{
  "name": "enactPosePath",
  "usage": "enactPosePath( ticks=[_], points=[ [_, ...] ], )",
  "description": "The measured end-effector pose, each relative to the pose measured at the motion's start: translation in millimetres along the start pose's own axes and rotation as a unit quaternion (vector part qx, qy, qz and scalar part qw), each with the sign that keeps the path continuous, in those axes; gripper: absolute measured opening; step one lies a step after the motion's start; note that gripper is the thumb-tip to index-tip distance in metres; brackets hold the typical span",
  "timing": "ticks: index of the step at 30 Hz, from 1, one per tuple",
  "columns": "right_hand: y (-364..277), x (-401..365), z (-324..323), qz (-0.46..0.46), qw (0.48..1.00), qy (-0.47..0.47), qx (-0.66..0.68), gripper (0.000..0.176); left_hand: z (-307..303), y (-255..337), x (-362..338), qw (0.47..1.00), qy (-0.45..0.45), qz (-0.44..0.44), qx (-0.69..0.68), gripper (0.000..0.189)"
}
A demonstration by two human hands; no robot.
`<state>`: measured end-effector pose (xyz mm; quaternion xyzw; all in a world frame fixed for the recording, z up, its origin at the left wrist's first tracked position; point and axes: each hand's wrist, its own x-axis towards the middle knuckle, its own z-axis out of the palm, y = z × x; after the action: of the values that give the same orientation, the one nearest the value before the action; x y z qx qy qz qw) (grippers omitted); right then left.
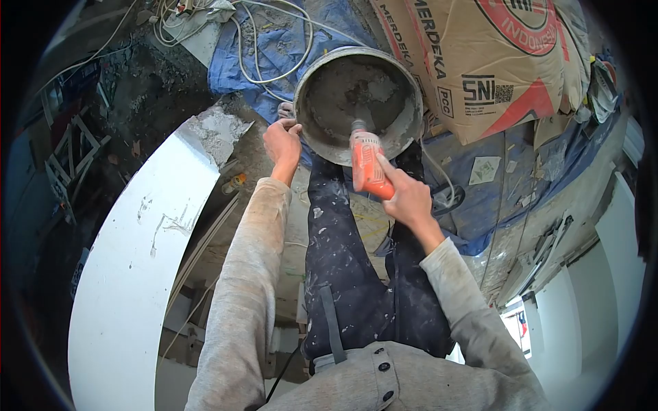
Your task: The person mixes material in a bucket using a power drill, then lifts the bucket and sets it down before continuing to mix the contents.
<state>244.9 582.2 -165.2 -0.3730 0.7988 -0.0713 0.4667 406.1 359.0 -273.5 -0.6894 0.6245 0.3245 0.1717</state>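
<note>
A bucket (pixel 306 140) with a mortar-smeared rim stands between my legs, wet grey cement mix (pixel 336 89) inside it. My right hand (pixel 410 197) is wrapped round the grip of an orange-red power drill (pixel 368 161). The drill's nose points down into the bucket over its near side; whatever lies beyond the chuck is hard to make out against the mix. At the bucket's left edge, my left hand (pixel 282 144) has its fingers curled closed against the rim.
Large paper cement bags (pixel 445 61) stand right beside the bucket. A blue tarp (pixel 274 44) with a looped pale cable (pixel 255 77) lies behind it. To the left, a long white curved board (pixel 147 198) carries a heap of grey mortar (pixel 216 133).
</note>
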Motion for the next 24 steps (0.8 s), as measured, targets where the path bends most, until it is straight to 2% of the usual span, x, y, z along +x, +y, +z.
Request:
enactPosePath(
  ticks=[9, 12, 18, 24],
  points=[
    [-5, -4, 1, 0.026, 0.998, 0.037, 0.037, 0.082, -3, 0, 0, 1.000, -0.004, -0.002, -0.001, 0.020],
    [-2, -4, 1, -0.001, 0.999, 0.042, 0.020, 0.082, -1, 0, 1, 1.000, -0.005, -0.001, -0.003, 0.020],
    [4, -5, -2, -0.023, 0.999, 0.026, -0.035, 0.084, -1, 0, 0, 1.000, -0.008, 0.001, 0.000, 0.020],
    [8, -4, -3, -0.014, 1.000, 0.012, 0.000, 0.084, 2, -3, 1, 1.000, 0.001, 0.014, 0.001, 0.020]
  ],
)
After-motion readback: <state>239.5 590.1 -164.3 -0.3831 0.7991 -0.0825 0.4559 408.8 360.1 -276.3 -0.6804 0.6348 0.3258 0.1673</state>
